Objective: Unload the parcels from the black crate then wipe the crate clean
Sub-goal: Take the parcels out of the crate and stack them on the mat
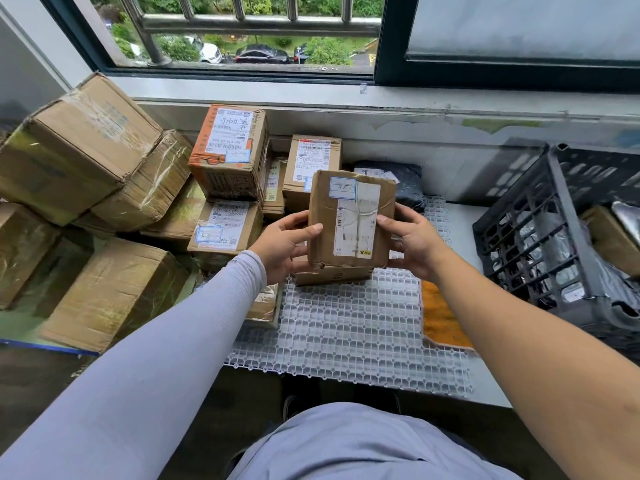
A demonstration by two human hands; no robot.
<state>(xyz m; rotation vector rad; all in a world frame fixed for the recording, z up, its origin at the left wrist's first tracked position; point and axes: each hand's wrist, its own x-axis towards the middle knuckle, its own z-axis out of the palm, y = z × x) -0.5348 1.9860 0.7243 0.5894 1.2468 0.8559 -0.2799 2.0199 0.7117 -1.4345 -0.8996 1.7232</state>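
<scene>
**Black crate at the right, one parcel held over the counter**

The black crate (pixel 540 244) stands at the right end of the counter (pixel 460 230), tilted, with grey plastic-wrapped parcels (pixel 547 247) and a brown box (pixel 609 240) showing inside it. In the middle, both hands hold a small brown parcel (pixel 351 220) upright above a white lattice mat (pixel 346 334). The left hand (pixel 284 245) has its grip on the parcel's left edge, thumb across the front face; the right hand (pixel 412 240) has its grip on the right edge, thumb on the front. Just below the parcel lies a flat cardboard box (pixel 332 275) on the mat. An orange cloth (pixel 440 317) rests on the mat's right side, near the crate. To the left and behind, cardboard parcels (pixel 228 150) are stacked against the wall under the window (pixel 242 32).
</scene>
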